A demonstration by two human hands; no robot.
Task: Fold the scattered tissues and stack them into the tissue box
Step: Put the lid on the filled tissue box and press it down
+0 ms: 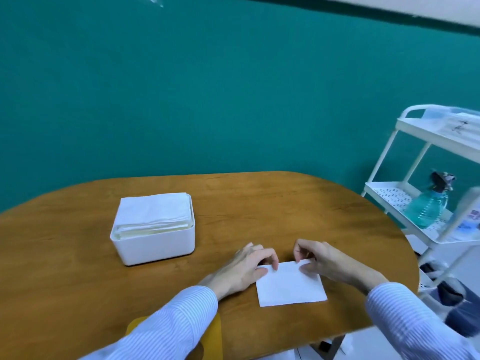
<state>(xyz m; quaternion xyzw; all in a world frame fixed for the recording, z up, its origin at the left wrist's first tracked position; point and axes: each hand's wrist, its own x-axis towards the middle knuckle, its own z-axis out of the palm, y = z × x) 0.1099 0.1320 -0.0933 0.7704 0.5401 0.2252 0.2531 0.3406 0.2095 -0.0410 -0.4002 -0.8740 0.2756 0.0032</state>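
White plastic tissue box (pixel 153 244) stands open-topped at left on the wooden table (pixel 259 203), already packed with a stack of folded tissues (pixel 153 213), within reach for loading. Nearer the person, the left hand (pixel 246 268) pinches the far left corner of one tissue (pixel 289 284) lying flat. The right hand (pixel 322 258) pinches the far right corner, apparently to align the edges for a fold.

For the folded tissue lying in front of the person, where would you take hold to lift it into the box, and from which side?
Judging by its pose, take the tissue at its far edge, where the left hand and right hand already pinch the two corners. It lies flat on the table, so a grip from above at those corners probably keeps the fold together.
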